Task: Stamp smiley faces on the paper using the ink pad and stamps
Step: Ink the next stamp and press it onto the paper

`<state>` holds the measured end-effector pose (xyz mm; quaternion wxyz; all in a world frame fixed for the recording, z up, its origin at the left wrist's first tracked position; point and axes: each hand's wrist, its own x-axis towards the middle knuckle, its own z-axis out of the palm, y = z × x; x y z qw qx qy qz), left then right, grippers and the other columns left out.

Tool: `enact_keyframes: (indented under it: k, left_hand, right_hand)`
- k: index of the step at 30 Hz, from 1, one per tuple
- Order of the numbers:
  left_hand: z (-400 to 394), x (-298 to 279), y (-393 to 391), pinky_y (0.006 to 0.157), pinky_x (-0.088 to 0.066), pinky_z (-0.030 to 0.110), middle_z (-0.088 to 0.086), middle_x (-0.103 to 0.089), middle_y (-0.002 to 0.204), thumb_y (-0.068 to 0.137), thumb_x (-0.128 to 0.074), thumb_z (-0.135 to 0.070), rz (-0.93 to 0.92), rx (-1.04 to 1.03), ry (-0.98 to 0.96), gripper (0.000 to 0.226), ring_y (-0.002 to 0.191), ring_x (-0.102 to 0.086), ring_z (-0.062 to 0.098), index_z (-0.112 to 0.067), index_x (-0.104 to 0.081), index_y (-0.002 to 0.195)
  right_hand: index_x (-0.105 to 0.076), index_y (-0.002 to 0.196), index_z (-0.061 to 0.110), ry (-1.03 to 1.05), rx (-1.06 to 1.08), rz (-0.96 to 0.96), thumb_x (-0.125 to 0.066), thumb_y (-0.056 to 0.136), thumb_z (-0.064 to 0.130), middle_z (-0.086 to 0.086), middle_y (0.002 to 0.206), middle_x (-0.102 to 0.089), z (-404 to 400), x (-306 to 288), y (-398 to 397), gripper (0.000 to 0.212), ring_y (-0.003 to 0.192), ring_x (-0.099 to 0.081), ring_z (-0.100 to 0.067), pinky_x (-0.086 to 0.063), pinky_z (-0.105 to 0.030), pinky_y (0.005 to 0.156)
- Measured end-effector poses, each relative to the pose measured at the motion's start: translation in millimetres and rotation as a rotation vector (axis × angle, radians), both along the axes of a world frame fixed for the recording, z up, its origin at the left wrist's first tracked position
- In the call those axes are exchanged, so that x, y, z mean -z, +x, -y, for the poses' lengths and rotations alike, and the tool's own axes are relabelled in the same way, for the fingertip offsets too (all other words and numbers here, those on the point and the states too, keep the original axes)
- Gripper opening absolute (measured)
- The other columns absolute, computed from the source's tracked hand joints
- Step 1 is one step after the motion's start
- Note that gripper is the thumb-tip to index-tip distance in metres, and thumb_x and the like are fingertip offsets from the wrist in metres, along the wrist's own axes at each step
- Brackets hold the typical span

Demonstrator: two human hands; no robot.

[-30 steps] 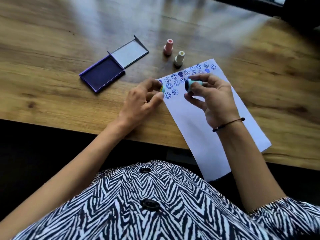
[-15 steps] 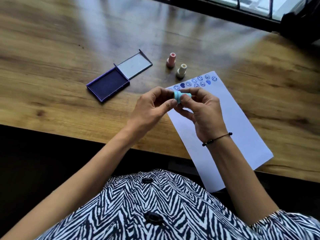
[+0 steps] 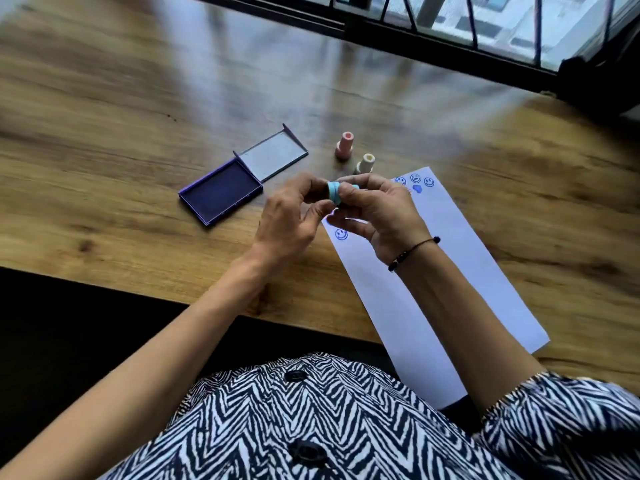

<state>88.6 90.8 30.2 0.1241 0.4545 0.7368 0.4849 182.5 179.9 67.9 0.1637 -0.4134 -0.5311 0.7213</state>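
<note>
A small light-blue stamp [image 3: 335,192] is pinched between the fingertips of my left hand [image 3: 294,216] and my right hand [image 3: 377,213], raised above the top left corner of the white paper [image 3: 450,271]. Blue smiley prints [image 3: 415,180] show on the paper's far end, and one more smiley [image 3: 341,234] near its left edge; my hands hide the others. The open purple ink pad [image 3: 221,194], lid folded back, lies on the table left of my hands. A pink stamp [image 3: 344,145] and a cream stamp [image 3: 365,163] stand upright just beyond my hands.
The wooden table [image 3: 138,98] stretches far to the left and back. Its near edge runs below my forearms, and the paper hangs over it. A dark window frame with bars [image 3: 450,32] lines the far edge on the right.
My hands came together: the left hand moved in from the paper's left corner to grip the blue stamp with the right. The view tilted up, showing the window.
</note>
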Motion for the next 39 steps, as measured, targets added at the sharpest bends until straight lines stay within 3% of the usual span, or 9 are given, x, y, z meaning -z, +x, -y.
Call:
enact_keyframes:
  k: [3,7,13,18,23,27,33,37,39]
  left_hand:
    - [-11.5,-1.3,-7.7,0.075,-0.04,0.008,0.018,-0.064,0.102,0.082,-0.062,-0.007,0.055,-0.038,-0.002,0.03,0.088,-0.057,0.021,0.001,-0.056,0.11]
    - [-22.3,-5.3,-13.5,0.088,-0.043,0.018,0.015,-0.063,0.112,0.085,-0.059,-0.012,0.198,-0.149,0.001,0.035,0.098,-0.058,0.016,-0.004,-0.053,0.119]
    - [-17.3,-8.4,-9.0,0.096,-0.048,0.031,0.014,-0.063,0.117,0.088,-0.052,-0.007,0.291,-0.157,0.014,0.029,0.106,-0.06,0.019,-0.007,-0.055,0.117]
    - [-12.2,-6.2,-5.4,0.092,-0.047,0.025,0.013,-0.064,0.116,0.087,-0.051,-0.006,0.298,-0.179,0.006,0.03,0.106,-0.06,0.018,-0.008,-0.056,0.116]
    - [-13.0,-4.3,0.4,0.085,-0.048,0.02,0.014,-0.067,0.109,0.086,-0.052,-0.005,0.29,-0.171,0.004,0.028,0.1,-0.062,0.018,-0.006,-0.059,0.113]
    - [-14.6,-1.5,0.0,0.087,-0.049,0.023,0.013,-0.068,0.108,0.085,-0.053,-0.005,0.311,-0.17,-0.007,0.028,0.098,-0.062,0.017,-0.007,-0.059,0.112]
    - [-15.3,4.7,2.5,0.096,-0.05,0.036,0.011,-0.067,0.109,0.085,-0.053,-0.005,0.423,-0.151,-0.016,0.027,0.101,-0.062,0.017,-0.009,-0.059,0.111]
    - [-9.4,3.3,-1.7,0.088,-0.053,0.035,0.013,-0.068,0.101,0.084,-0.061,-0.013,0.527,-0.177,0.049,0.024,0.091,-0.065,0.019,-0.009,-0.061,0.108]
    - [-3.2,3.6,-2.3,0.078,-0.055,0.023,0.007,-0.07,0.092,0.083,-0.063,-0.015,0.553,-0.172,0.104,0.02,0.079,-0.065,0.01,-0.013,-0.064,0.103]
  right_hand:
    - [-0.064,0.082,0.007,0.401,-0.055,0.108,-0.063,0.081,0.001,-0.011,0.072,-0.062,-18.7,-3.8,-15.5,0.006,0.057,-0.057,-0.021,-0.054,-0.032,0.06]
    - [-0.06,0.102,0.013,1.294,-0.23,0.563,-0.06,0.079,0.015,-0.013,0.103,-0.069,-47.2,-2.8,-47.1,0.023,0.101,-0.058,-0.032,-0.043,-0.039,0.087]
    - [-0.045,0.109,0.009,1.686,-0.385,0.838,-0.052,0.077,0.003,-0.015,0.092,-0.071,-57.2,23.8,-64.0,0.034,0.108,-0.052,-0.033,-0.034,-0.046,0.09]
    - [-0.047,0.105,0.008,1.708,-0.374,0.831,-0.052,0.078,0.006,-0.016,0.094,-0.071,-56.9,30.0,-58.4,0.027,0.108,-0.053,-0.033,-0.034,-0.048,0.09]
    - [-0.052,0.104,0.012,1.492,-0.295,0.734,-0.059,0.079,0.028,-0.014,0.104,-0.066,-62.6,12.8,-48.6,0.03,0.111,-0.049,-0.033,-0.037,-0.044,0.089]
    - [-0.057,0.106,0.012,1.207,-0.333,0.741,-0.063,0.079,0.024,-0.018,0.11,-0.065,-83.0,1.3,-32.7,0.031,0.108,-0.054,-0.035,-0.043,-0.037,0.089]
    - [-0.066,0.094,0.007,1.124,-0.282,0.652,-0.06,0.079,0.011,-0.02,0.1,-0.07,-73.3,9.4,-26.6,0.017,0.092,-0.063,-0.032,-0.05,-0.037,0.083]
    - [-0.062,0.071,0.01,0.654,-0.19,0.211,-0.062,0.078,0.0,-0.01,0.063,-0.062,-55.1,1.3,-21.2,0.012,0.043,-0.056,-0.007,-0.05,-0.022,0.043]
    - [-0.059,0.068,0.013,0.533,-0.253,0.114,-0.06,0.08,-0.004,-0.007,0.059,-0.057,-43.2,3.4,-21.1,0.021,0.037,-0.051,-0.003,-0.045,-0.017,0.037]
